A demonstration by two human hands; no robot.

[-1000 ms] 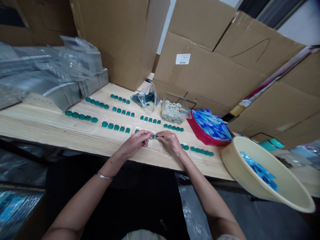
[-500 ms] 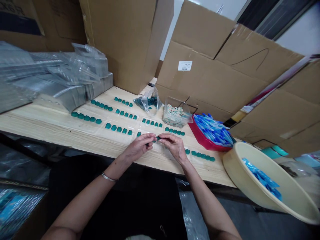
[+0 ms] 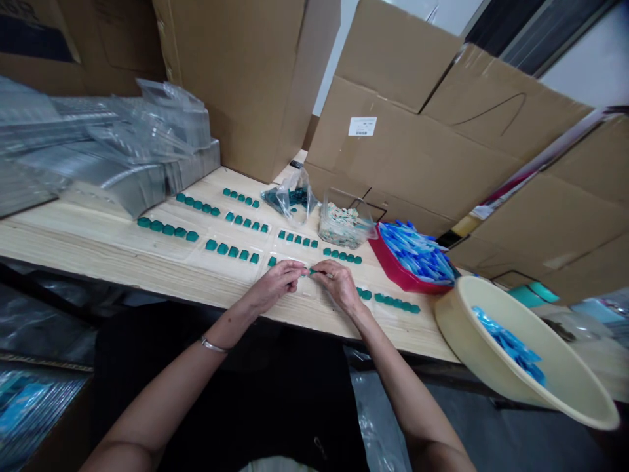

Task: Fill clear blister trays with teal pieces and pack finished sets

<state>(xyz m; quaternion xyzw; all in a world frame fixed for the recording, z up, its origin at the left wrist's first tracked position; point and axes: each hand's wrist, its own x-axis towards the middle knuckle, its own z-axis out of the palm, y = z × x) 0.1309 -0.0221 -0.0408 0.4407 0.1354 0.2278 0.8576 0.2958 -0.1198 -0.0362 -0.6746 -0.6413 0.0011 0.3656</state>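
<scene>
My right hand (image 3: 338,283) pinches a small teal-green piece (image 3: 312,271) between thumb and fingertips, just above the table. Close to its left, my left hand (image 3: 276,286) has thumb and fingers pressed together; whether anything is between them is too small to make out. Rows of similar teal pieces (image 3: 232,252) lie around the hands on thin clear plastic trays (image 3: 201,257). One more teal piece (image 3: 272,261) lies just beyond my left fingers, and another row (image 3: 397,303) sits right of my right hand. The hands partly hide the tray below them.
Behind the rows stand a clear bag of dark teal pieces (image 3: 295,198) and a clear box of small pale pieces (image 3: 346,226). A red tray (image 3: 393,270) of blue items and a cream basin (image 3: 457,328) are on the right. Stacked clear plastic packaging (image 3: 118,177) fills the left.
The fingertips of my two hands have parted slightly, and the teal piece now shows at my right fingertips. The whole view has shifted a little.
</scene>
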